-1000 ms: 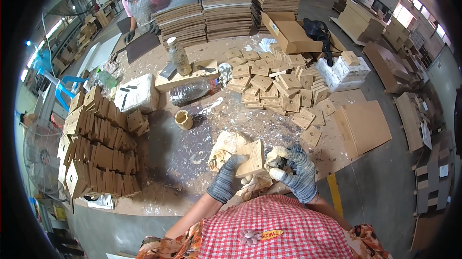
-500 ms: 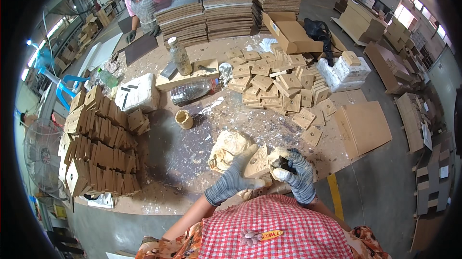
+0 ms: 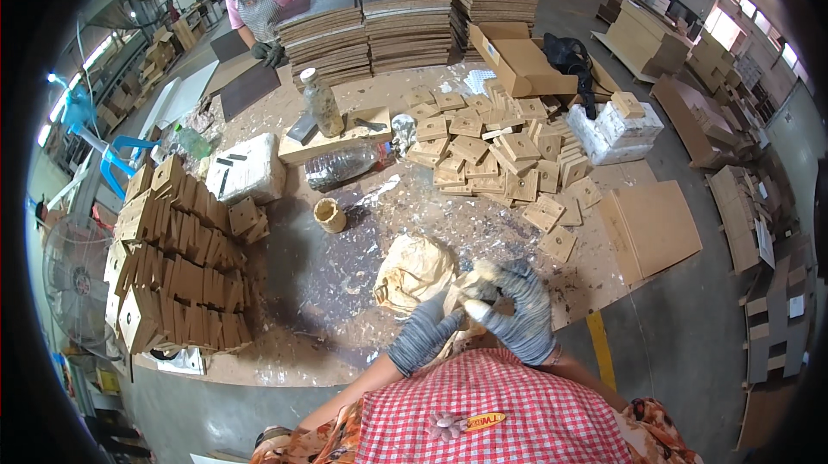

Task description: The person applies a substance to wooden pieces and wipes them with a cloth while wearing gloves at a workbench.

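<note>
My gloved left hand [image 3: 424, 336] is closed on a small wooden block [image 3: 452, 298], mostly hidden between my two hands in front of my apron. My gloved right hand [image 3: 520, 307] is closed against the block's right side, pressing on it. What sits inside the right hand's fingers is hidden. Just left of the block lies a crumpled cream cloth bag [image 3: 414, 267]. Farther off on the table, several loose wooden blocks with holes [image 3: 470, 149] lie in a heap.
Rows of stacked wooden blocks [image 3: 177, 266] stand at the left. A short tube-like cup [image 3: 329, 216], a lying plastic bottle [image 3: 343, 166] and an upright bottle [image 3: 323, 106] are mid-table. A cardboard sheet [image 3: 651, 229] lies at the right. Across the table another person [image 3: 259, 3] works by stacked boards [image 3: 405, 28].
My hands have come together: the right moved left onto the block, which has turned and is now mostly covered. Across the table, the other person's hands have shifted.
</note>
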`<state>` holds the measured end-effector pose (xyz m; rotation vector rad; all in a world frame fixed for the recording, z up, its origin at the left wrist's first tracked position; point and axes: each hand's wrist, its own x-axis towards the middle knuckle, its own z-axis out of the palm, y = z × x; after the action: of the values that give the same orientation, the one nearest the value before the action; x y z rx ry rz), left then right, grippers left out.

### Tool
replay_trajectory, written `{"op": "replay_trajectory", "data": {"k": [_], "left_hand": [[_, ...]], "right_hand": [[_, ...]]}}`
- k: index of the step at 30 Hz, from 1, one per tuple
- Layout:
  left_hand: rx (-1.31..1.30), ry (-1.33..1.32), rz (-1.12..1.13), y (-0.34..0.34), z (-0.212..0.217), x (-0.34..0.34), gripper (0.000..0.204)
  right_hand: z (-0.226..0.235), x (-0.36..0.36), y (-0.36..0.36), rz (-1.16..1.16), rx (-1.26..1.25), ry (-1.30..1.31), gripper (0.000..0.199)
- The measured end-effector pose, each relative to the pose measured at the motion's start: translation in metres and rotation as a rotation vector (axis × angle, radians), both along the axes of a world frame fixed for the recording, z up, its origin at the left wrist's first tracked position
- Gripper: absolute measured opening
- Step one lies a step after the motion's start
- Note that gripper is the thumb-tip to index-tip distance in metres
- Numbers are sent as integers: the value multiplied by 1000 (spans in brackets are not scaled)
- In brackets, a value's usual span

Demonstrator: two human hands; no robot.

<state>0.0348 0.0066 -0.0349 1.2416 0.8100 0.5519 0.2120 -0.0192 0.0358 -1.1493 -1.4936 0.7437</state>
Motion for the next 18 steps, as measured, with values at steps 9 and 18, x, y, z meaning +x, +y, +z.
{"op": "replay_trajectory", "data": {"k": [9, 18], "left_hand": [[-62, -78, 71, -6, 13, 1, 42], [-236, -255, 144, -5, 41, -15, 56]], "right_hand": [[-4, 3, 7, -84, 21, -187, 28], [-6, 29, 16, -168, -254, 80, 17]]}}
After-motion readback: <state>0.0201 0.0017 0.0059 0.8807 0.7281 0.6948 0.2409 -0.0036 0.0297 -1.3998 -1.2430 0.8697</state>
